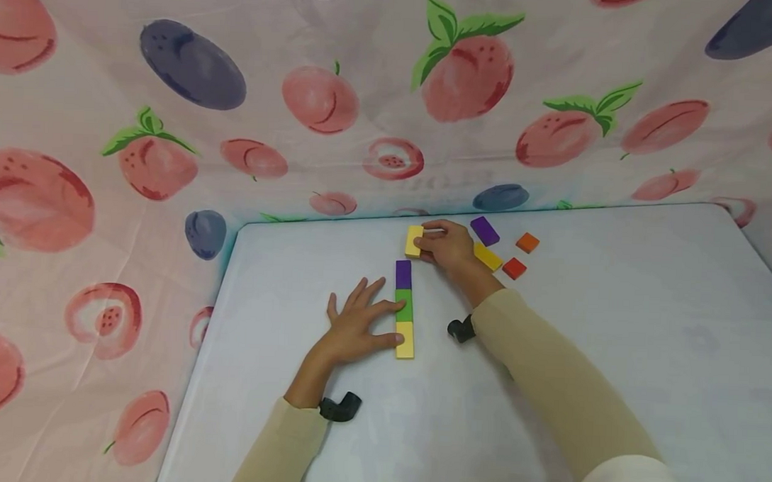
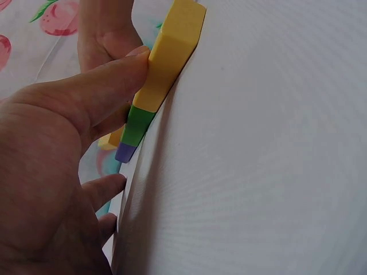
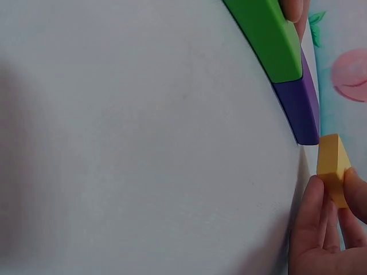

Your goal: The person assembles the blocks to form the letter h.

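Note:
Three blocks stand end to end on the white table in the head view: a purple block (image 1: 402,273), a green block (image 1: 405,309) and a yellow block (image 1: 406,348) nearest the person. My left hand (image 1: 347,330) rests beside this row, fingers spread, its thumb on the yellow block and a fingertip on the green one. Just beyond the purple end, my right hand (image 1: 449,247) pinches another yellow block (image 1: 413,240) between thumb and fingers. A small gap separates that block from the purple block (image 3: 298,112) in the right wrist view.
Loose blocks lie right of the right hand: a purple block (image 1: 485,231), a yellow block (image 1: 488,257), an orange block (image 1: 527,242) and a red-orange block (image 1: 514,268). A fruit-patterned cloth (image 1: 337,168) rises along the table's far and left edges.

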{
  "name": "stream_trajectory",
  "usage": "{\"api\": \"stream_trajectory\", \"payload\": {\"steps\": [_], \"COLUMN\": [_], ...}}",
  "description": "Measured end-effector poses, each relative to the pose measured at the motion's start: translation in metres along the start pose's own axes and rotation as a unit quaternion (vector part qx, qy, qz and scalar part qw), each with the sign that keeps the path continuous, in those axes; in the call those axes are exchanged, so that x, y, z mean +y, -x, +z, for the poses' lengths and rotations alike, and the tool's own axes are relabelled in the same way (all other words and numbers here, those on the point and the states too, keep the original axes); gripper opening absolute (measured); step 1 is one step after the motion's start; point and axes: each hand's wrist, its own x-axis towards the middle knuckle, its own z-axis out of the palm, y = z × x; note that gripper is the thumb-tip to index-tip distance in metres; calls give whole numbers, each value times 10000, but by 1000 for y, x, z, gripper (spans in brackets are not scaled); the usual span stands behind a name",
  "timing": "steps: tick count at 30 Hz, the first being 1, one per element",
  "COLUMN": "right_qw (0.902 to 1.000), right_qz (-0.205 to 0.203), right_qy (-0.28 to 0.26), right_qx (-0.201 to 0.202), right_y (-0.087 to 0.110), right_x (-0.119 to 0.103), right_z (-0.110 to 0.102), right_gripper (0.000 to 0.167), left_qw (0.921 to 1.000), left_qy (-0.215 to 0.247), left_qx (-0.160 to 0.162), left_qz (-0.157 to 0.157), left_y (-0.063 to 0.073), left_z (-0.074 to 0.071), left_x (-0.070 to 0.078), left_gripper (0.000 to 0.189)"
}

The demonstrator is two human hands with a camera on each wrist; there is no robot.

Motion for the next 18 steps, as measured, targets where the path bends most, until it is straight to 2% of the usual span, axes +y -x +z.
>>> {"api": "stream_trajectory", "payload": {"steps": [12,18], "right_qw": [9991,9960], "right_qz": [-87,-168], "right_qy": [307,850], "right_qx": [262,222], "right_y": [-8,-7], "right_x": [7,6], "right_z": [7,8], "right_gripper": [36,34], "left_qw": [10000,10000], "left_qy": [-10,-45], "left_qx": [-6,-43], "left_qz": [-21,-41], "left_y": [0,0], "left_z": [0,0], "left_x": [1,0], "left_gripper": [58,58]}}
